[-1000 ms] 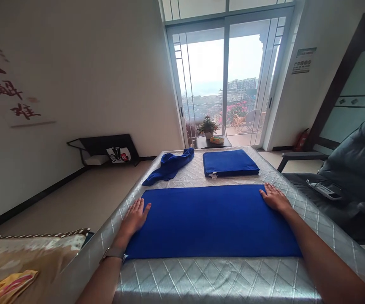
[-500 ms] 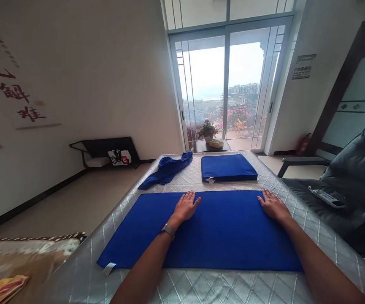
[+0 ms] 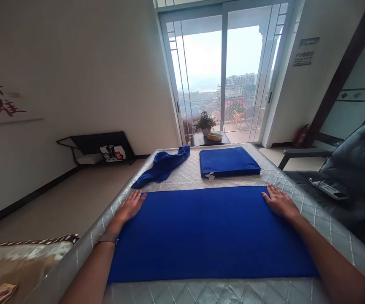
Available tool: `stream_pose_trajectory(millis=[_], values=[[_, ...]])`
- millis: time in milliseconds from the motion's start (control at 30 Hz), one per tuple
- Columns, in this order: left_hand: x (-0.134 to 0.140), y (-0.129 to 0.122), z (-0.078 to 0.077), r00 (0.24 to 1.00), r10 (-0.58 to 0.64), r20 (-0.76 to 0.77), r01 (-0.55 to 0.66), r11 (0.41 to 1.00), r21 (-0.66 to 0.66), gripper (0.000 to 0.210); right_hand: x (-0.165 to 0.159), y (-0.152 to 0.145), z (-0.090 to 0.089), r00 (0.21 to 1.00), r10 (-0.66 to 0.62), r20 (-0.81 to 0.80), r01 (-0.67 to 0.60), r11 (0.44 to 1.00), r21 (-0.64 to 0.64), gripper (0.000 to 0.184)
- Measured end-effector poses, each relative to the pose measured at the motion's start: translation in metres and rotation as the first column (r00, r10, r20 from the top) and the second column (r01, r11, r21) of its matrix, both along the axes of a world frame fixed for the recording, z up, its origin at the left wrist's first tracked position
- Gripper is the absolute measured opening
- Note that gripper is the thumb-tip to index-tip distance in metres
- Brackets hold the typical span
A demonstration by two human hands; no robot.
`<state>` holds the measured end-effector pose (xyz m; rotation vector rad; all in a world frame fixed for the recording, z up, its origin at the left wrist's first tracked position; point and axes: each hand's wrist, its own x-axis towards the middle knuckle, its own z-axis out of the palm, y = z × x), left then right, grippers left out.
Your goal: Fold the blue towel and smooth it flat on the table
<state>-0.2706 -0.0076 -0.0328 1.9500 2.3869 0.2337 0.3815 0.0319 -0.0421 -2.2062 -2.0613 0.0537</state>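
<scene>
A blue cloth (image 3: 207, 234), a towel by its look, lies spread flat as a wide rectangle in front of me. My left hand (image 3: 131, 206) rests flat at its far left corner, fingers stretched out. At the far right corner my right hand (image 3: 279, 200) lies flat too, fingers extended. Beyond the cloth sits a neat stack of folded blue cloths (image 3: 229, 161) with a white tag at its near edge. To the left of that stack lies a crumpled blue cloth (image 3: 165, 164).
Everything blue lies on a silvery quilted mattress (image 3: 233, 291). A dark armchair (image 3: 356, 177) with a white device (image 3: 329, 189) on its seat stands at right. A small table (image 3: 198, 139) with a potted plant (image 3: 205, 121) is beyond the mattress, before a sliding glass door (image 3: 225, 76).
My left hand has slid left across the cloth, from its middle to the far left corner. My right hand stays at the far right corner. The view has shifted slightly.
</scene>
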Motion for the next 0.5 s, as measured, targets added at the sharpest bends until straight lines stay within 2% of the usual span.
stream_pose_trajectory(millis=[100, 300, 400, 500], values=[[-0.016, -0.004, -0.003, 1.000, 0.029, 0.009, -0.029, 1.000, 0.013, 0.076, -0.003, -0.002, 0.005, 1.000, -0.004, 0.008, 0.004, 1.000, -0.027, 0.075], [-0.006, -0.013, 0.006, 0.995, 0.098, -0.023, -0.098, 0.995, 0.003, 0.071, -0.009, -0.008, 0.018, 1.000, -0.008, -0.002, 0.008, 0.999, -0.051, 0.075], [0.009, -0.018, 0.017, 0.992, 0.114, -0.060, -0.111, 0.993, 0.041, 0.069, -0.010, -0.010, 0.020, 1.000, -0.007, -0.001, 0.007, 0.998, -0.063, 0.075], [0.046, -0.022, 0.028, 0.995, 0.014, -0.100, -0.004, 0.994, 0.107, 0.067, -0.010, -0.009, 0.020, 1.000, -0.007, 0.002, 0.007, 0.998, -0.060, 0.075]])
